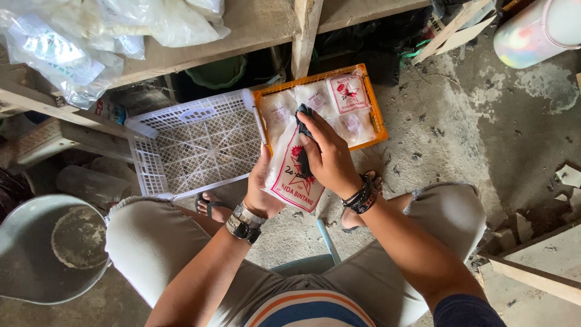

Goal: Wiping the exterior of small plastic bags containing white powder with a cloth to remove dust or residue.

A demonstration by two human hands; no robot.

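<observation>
My left hand (pixel 261 188) holds a clear plastic packet (pixel 289 175) with a red star print and white contents, gripping it from its left edge. My right hand (pixel 328 158) presses a dark cloth (pixel 302 130) against the front of that packet. Both hands hover just in front of an orange plastic crate (pixel 376 115) that holds several similar white-filled packets (pixel 348 94). I wear a watch on the left wrist and dark bracelets on the right.
An empty white plastic crate (pixel 192 145) sits left of the orange one. A wooden bench with plastic bags (pixel 78 36) runs above. A grey metal basin (pixel 51 248) stands at lower left, wooden planks (pixel 532 272) at lower right.
</observation>
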